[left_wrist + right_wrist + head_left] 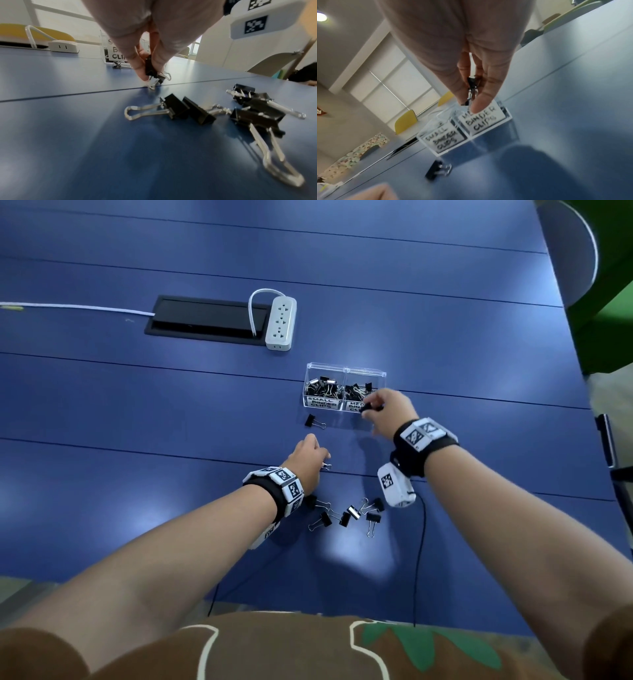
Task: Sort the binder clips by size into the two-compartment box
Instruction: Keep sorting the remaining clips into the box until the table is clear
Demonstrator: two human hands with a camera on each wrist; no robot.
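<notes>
A clear two-compartment box (345,368) stands mid-table, labelled for small clips on the left and medium clips on the right; both halves hold black binder clips. My right hand (376,408) pinches a black binder clip (471,86) just in front of the medium compartment (482,119). My left hand (317,457) pinches another black clip (151,70) right at the table surface. Several loose clips (346,513) lie in a pile near my wrists. One single clip (313,421) lies in front of the small compartment.
A white power strip (281,322) and a black cable hatch (205,320) sit behind the box to the left. The blue table's right edge (579,364) runs close to the box. Black wrist-camera cables (419,559) trail toward the near edge.
</notes>
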